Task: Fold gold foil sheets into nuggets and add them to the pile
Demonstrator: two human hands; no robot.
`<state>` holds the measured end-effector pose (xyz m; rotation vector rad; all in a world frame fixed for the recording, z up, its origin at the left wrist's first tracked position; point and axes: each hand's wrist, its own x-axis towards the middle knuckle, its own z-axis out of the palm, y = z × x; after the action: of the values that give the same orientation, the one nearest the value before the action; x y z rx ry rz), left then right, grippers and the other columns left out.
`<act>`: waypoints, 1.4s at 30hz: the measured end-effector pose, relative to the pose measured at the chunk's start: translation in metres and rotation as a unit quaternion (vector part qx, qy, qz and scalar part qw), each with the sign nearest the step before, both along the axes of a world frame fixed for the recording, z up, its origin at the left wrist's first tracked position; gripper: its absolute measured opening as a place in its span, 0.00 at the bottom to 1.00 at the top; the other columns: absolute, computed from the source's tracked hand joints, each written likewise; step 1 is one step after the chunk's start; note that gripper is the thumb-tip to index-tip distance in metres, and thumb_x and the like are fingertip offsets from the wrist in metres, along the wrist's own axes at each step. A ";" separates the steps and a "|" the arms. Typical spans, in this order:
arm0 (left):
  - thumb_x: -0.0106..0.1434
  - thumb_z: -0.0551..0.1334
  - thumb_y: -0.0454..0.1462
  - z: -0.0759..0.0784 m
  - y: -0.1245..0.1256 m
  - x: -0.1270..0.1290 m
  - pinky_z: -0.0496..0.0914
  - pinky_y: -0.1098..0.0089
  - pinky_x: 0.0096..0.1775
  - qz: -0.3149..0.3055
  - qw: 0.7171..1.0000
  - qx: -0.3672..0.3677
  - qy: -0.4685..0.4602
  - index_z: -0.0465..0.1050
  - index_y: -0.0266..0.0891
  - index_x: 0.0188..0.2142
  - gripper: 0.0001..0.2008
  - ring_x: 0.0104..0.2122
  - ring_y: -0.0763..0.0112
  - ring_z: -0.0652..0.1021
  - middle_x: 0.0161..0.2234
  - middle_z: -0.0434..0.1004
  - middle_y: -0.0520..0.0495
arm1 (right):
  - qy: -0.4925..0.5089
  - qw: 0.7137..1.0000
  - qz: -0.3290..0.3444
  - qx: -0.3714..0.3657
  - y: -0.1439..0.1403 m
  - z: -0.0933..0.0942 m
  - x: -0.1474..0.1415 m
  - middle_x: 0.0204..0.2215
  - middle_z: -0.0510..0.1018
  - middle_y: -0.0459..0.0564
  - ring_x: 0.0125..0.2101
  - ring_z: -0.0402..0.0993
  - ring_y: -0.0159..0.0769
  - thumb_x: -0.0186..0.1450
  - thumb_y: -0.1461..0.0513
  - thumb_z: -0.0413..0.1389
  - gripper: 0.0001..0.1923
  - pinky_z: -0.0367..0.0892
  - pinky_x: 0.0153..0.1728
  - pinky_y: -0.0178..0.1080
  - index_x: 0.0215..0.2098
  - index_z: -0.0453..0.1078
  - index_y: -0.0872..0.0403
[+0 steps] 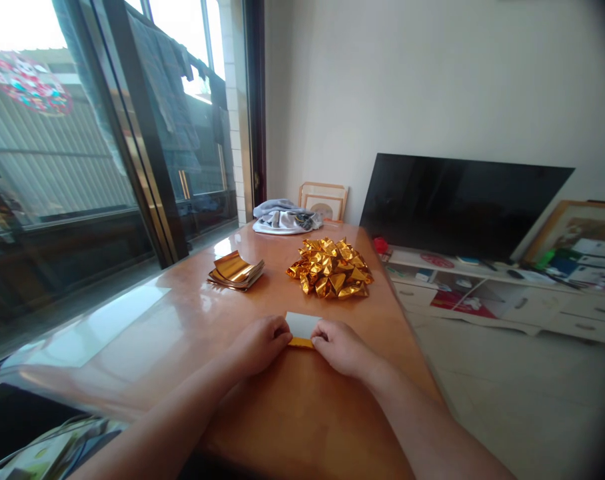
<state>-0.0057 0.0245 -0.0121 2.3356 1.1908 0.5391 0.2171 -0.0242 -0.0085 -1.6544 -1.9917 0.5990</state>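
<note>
Between my hands, low over the wooden table, is a sheet of gold foil paper, its pale back facing up and its near edge folded over to show a gold strip. The left edge is pinched in the closed fingers of my left hand. My right hand grips the right edge in the same way. Beyond my left hand lies a stack of gold foil sheets, the top one curling. A heap of folded gold foil pieces sits beyond my right hand.
Bundled grey and white cloth lies at the table's far end. Glass sliding doors stand on the left. To the right, a large black television rests on a white cabinet holding various small items.
</note>
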 end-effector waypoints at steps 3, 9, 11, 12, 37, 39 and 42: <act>0.65 0.56 0.40 0.001 0.006 0.000 0.65 0.70 0.34 -0.009 1.000 -0.016 0.001 0.72 0.41 0.32 0.09 0.33 0.67 0.76 0.32 0.78 0.50 | -0.003 1.000 -0.016 -0.002 0.001 -0.005 0.000 0.31 0.79 0.46 0.32 0.71 0.35 0.66 0.61 0.54 0.07 0.55 0.29 0.33 0.33 0.72 0.52; 0.61 0.58 0.37 0.003 0.014 -0.005 0.64 0.71 0.32 -0.018 0.999 -0.035 0.012 0.72 0.41 0.33 0.05 0.31 0.68 0.75 0.31 0.77 0.52 | -0.004 1.000 -0.027 0.000 0.003 -0.011 0.002 0.29 0.78 0.45 0.30 0.69 0.33 0.65 0.61 0.55 0.05 0.51 0.26 0.33 0.32 0.71 0.52; 0.60 0.59 0.37 0.002 0.015 -0.005 0.63 0.71 0.31 -0.013 0.999 -0.034 0.016 0.72 0.40 0.32 0.05 0.31 0.68 0.75 0.31 0.77 0.52 | -0.005 1.000 -0.025 0.000 0.003 -0.012 0.002 0.29 0.77 0.44 0.29 0.68 0.33 0.65 0.61 0.55 0.05 0.51 0.26 0.33 0.32 0.71 0.52; 0.59 0.59 0.37 0.000 0.016 -0.004 0.63 0.71 0.31 -0.010 0.999 -0.031 0.017 0.72 0.40 0.32 0.04 0.31 0.68 0.75 0.31 0.77 0.51 | -0.006 1.000 -0.025 -0.001 0.003 -0.012 0.002 0.28 0.77 0.44 0.29 0.68 0.33 0.65 0.61 0.55 0.05 0.51 0.26 0.33 0.32 0.71 0.52; 0.63 0.60 0.32 0.016 -0.012 0.006 0.66 0.64 0.46 -0.087 0.975 0.170 0.112 0.77 0.50 0.48 0.16 0.44 0.61 0.75 0.42 0.73 0.46 | -0.036 0.999 -0.026 -0.008 0.000 -0.009 0.002 0.27 0.77 0.43 0.28 0.68 0.33 0.61 0.63 0.57 0.01 0.51 0.26 0.33 0.32 0.71 0.51; 0.66 0.61 0.35 0.018 -0.015 0.008 0.66 0.64 0.46 -0.136 0.960 0.199 0.140 0.78 0.53 0.49 0.14 0.42 0.62 0.74 0.39 0.73 0.47 | -0.048 0.998 -0.032 -0.005 0.000 -0.008 0.001 0.28 0.77 0.43 0.28 0.68 0.33 0.61 0.62 0.57 0.01 0.51 0.27 0.33 0.32 0.72 0.51; 0.68 0.61 0.38 0.017 -0.016 0.010 0.65 0.64 0.45 -0.168 0.944 0.225 0.172 0.78 0.56 0.50 0.13 0.40 0.62 0.73 0.37 0.73 0.48 | -0.064 0.997 -0.041 -0.006 -0.001 -0.006 0.001 0.29 0.78 0.44 0.29 0.68 0.33 0.61 0.61 0.59 0.02 0.51 0.27 0.33 0.33 0.72 0.51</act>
<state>0.0043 0.0083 0.0051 3.0457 0.8299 0.3089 0.2181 -0.0248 -0.0147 -1.8134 -1.9989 0.4874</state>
